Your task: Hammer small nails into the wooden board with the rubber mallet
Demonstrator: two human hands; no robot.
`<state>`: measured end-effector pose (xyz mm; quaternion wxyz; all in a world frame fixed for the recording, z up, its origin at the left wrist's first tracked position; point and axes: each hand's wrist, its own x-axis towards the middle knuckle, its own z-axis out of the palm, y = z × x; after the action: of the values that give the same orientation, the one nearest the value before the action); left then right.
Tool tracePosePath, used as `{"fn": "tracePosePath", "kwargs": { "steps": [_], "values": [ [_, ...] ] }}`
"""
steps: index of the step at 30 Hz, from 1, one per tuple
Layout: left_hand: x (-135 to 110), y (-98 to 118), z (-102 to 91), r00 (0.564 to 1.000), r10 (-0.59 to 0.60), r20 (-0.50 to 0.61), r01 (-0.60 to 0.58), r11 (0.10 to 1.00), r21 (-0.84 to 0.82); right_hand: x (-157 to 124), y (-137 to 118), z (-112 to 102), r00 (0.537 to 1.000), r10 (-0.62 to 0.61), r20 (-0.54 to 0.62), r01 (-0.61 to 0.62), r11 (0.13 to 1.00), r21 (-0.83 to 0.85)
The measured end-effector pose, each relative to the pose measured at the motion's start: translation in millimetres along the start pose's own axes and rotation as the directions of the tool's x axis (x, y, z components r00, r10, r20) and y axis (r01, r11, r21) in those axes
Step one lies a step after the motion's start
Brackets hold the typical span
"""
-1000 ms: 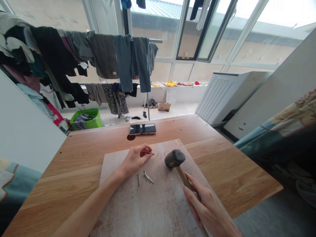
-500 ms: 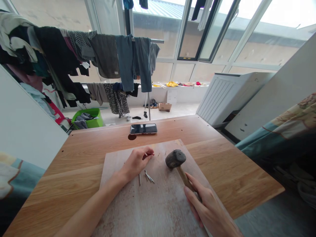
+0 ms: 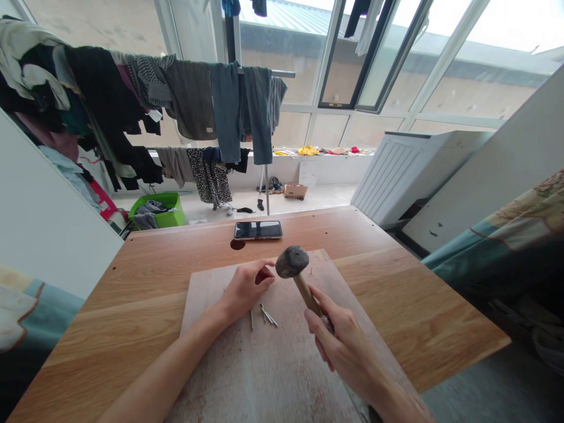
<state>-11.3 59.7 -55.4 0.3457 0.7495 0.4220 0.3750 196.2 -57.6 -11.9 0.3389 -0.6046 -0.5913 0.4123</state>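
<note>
Centre of the frame: the right hand [image 3: 348, 346] is gripping the pale wooden handle of a hammer [image 3: 299, 275], fingers wrapped tight around its lower end, so the dark, rounded, pitted head is hanging raised above the board [image 3: 282, 376] rather than resting on it. Just left of the head, the left hand [image 3: 244, 288] is resting on the board with thumb and forefinger tips pinched together, seemingly steadying a nail upright (the nail itself is hidden behind the fingers, so this is a judgement). The hammer head is poised close over those fingertips, probably to line up a strike.

Below the left hand, a few loose nails [image 3: 265, 315] are lying flat on the board: thin, grey, metallic. The board is a worn, whitish sheet with reddish specks, lying on the smooth oak-coloured surface [image 3: 132, 305].

Toward the upper centre, a black phone [image 3: 258, 230] is lying flat. Clothes [image 3: 189, 100] are hanging on a rack at upper left.
</note>
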Motion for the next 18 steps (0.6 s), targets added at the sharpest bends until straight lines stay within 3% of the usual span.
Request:
{"fn": "tracePosePath", "kwargs": {
  "steps": [12,16,18],
  "values": [
    [2.4,7.8,-2.8,0.999,0.009,0.047,-0.008,1.0,-0.018,-1.7,0.7,10.5,0.999,-0.026,-0.037,0.023,0.997,-0.07],
    [-0.1,15.8,-20.3,0.993,0.009,0.118,-0.027,0.988,0.15,-6.5,4.7,7.3,1.0,-0.019,-0.023,0.018,0.998,-0.059],
    [-5.8,25.5,-33.2,0.971,-0.004,0.238,-0.062,0.961,0.269,-12.0,9.3,5.2,1.0,0.004,-0.022,-0.006,0.999,-0.047]
  ]
}}
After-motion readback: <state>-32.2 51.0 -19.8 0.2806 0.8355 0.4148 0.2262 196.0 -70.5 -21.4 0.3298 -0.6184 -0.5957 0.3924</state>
